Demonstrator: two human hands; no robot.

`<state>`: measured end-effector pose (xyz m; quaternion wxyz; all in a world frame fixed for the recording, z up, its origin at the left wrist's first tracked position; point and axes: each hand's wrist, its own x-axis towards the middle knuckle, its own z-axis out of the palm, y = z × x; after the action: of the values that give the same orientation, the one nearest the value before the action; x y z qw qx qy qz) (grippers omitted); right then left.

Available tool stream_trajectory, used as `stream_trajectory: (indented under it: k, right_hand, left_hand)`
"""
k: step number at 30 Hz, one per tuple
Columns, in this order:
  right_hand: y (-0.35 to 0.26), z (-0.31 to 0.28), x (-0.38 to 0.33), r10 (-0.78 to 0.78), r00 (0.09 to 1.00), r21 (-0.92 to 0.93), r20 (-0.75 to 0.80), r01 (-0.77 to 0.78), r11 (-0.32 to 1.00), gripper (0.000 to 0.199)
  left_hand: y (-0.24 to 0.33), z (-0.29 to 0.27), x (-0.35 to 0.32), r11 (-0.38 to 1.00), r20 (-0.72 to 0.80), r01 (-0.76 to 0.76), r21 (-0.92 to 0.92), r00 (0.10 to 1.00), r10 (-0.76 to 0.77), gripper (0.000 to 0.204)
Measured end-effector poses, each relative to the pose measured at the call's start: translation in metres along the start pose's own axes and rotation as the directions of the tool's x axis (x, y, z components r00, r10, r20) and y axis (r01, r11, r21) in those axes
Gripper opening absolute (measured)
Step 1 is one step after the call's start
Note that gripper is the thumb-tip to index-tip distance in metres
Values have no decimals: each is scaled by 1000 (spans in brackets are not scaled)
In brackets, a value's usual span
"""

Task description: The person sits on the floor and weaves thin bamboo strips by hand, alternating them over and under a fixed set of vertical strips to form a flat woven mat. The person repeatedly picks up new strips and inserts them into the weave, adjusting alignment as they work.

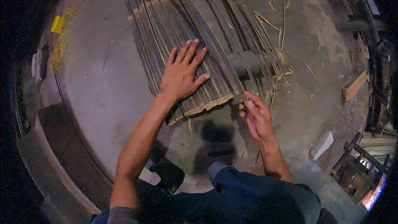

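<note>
Long thin dark slats, perhaps split bamboo, lie side by side on the floor as a fanned-out slat panel (159, 37). A pale woven cross band (211, 104) binds their near ends at the left, and another pale band (155, 5) crosses them farther off. My left hand (182, 74) rests flat on the slats, fingers spread. At the right end of the near band, my right hand (258, 116) pinches the near end of a single slat (243, 86) between thumb and fingers. Farther right, the slats fan apart and their ends lie loose.
Under the right-hand slats lies a thick round log (251, 64). Loose pale strips (283, 27) are scattered beyond. A yellow ring-shaped object (58, 24) and yellow stringy fibres (62, 52) lie far left, above a dark ledge (68, 149). A whitish block (322, 145) sits at the right.
</note>
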<state>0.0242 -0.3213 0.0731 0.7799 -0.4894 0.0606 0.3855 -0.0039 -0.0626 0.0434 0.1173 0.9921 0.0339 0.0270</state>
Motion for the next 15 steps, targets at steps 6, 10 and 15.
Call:
stream_trajectory:
  k: [6,10,15]
  right_hand:
    - [20,-28,15,-5,959,-263,-284,-73,962,25]
    - [26,-22,21,-52,948,-171,-314,-2,985,18]
    - [26,-15,24,78,916,23,-393,-76,997,17]
  left_hand:
    - [0,2,0,1000,39,13,-6,999,-12,69]
    - [2,5,1,1000,13,-3,10,1000,3,68]
    - [1,3,-1,1000,12,8,17,1000,-8,68]
